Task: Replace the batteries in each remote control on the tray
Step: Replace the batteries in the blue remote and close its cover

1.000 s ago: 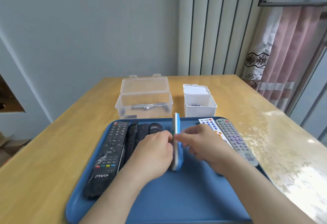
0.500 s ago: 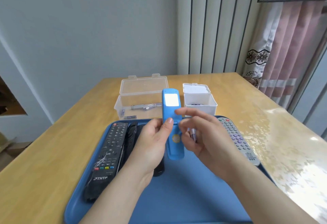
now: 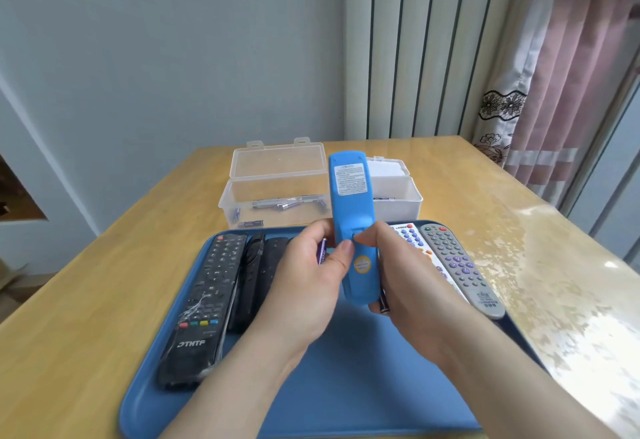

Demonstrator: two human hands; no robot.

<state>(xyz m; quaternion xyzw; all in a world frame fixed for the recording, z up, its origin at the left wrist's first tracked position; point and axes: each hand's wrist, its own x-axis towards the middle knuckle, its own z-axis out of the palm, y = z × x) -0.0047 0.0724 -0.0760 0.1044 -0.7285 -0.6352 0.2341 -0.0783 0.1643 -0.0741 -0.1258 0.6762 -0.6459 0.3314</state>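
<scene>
Both hands hold a blue remote point(image 3: 353, 217) upright above the blue tray point(image 3: 322, 386), its back with a white label facing me. My left hand point(image 3: 308, 282) grips its left side, thumb on the battery cover, and also holds a purple battery point(image 3: 322, 251). My right hand point(image 3: 405, 276) grips the right side, thumb on the cover's top edge, with another battery point(image 3: 383, 301) tucked in the palm. On the tray lie a long black remote point(image 3: 204, 303), two more black remotes point(image 3: 258, 276), a white remote point(image 3: 414, 244) and a grey remote point(image 3: 460, 265).
Behind the tray stand an open clear box point(image 3: 273, 192) with several batteries inside and an open white box point(image 3: 398, 192). The wooden table point(image 3: 536, 265) runs to the right toward curtains. A wall lies beyond the table's far edge.
The blue remote has been lifted off the tray, turned back-side toward me and raised higher. Both thumbs have come onto its battery cover.
</scene>
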